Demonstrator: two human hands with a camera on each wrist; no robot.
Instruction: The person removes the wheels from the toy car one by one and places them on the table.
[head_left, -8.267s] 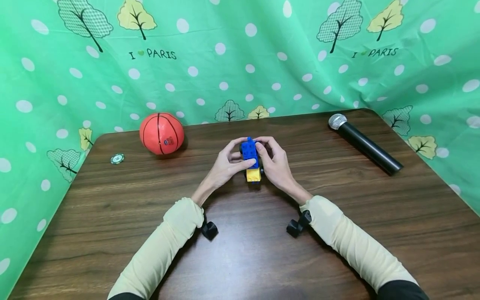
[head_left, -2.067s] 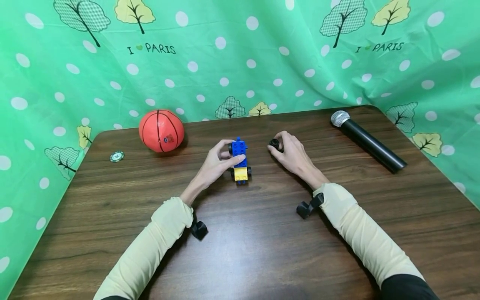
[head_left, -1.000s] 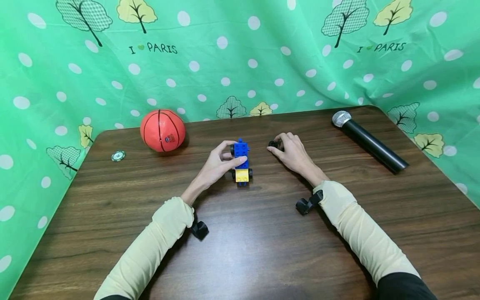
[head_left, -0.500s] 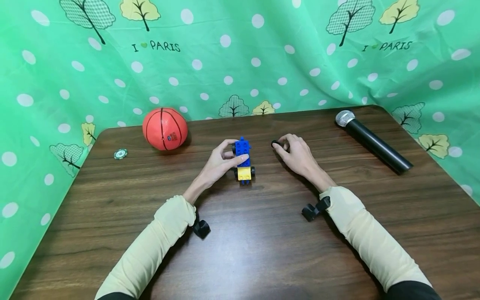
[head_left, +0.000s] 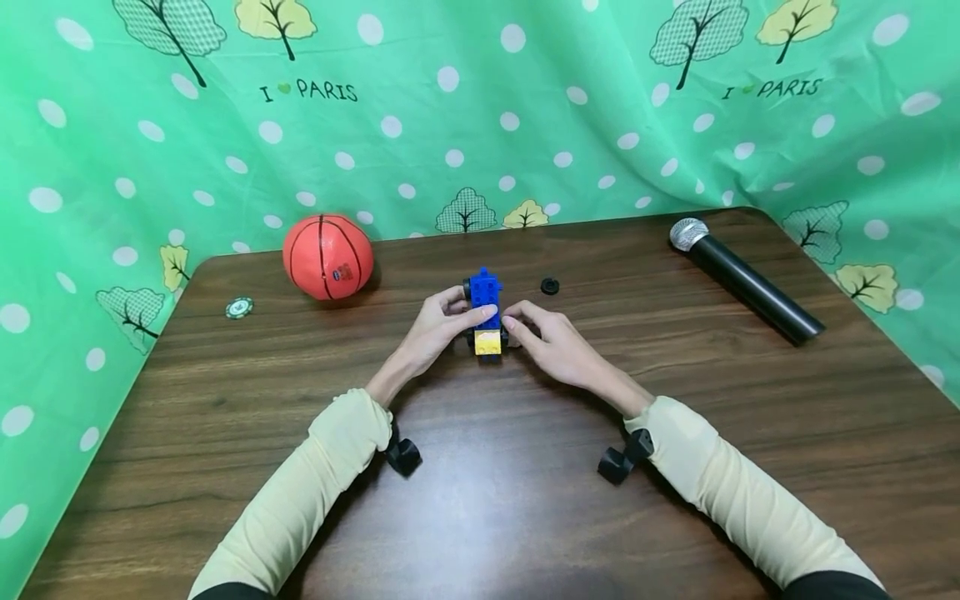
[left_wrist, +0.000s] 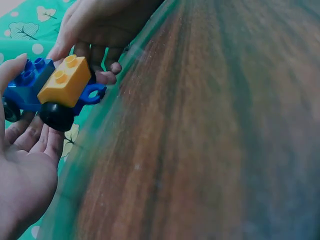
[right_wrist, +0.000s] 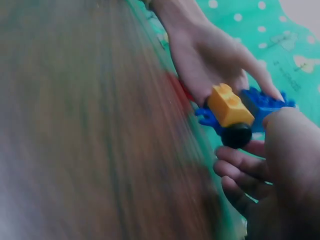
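My left hand [head_left: 435,329] holds a toy car [head_left: 485,300] of blue and yellow toy bricks, thumb on top and fingers along its left side. The yellow brick [left_wrist: 65,82] sits at the near end, with a black wheel [left_wrist: 56,116] beneath it. My right hand [head_left: 553,343] is at the car's right side, thumb and index finger close against it, the other fingers loosely curled below. In the right wrist view the near right wheel [right_wrist: 236,136] shows whole, with no finger across its face. A loose black wheel [head_left: 550,286] lies on the table beyond my right hand.
A red toy basketball [head_left: 327,257] stands at the back left, with a green and white poker chip [head_left: 239,307] left of it. At the back right lies a black microphone [head_left: 746,282]. A green dotted curtain [head_left: 420,108] hangs behind the wooden table [head_left: 480,483].
My right hand has let go of the black wheel, which now lies on the table, and has moved left to the car. Earlier, both hands were on the car; the left still holds it.
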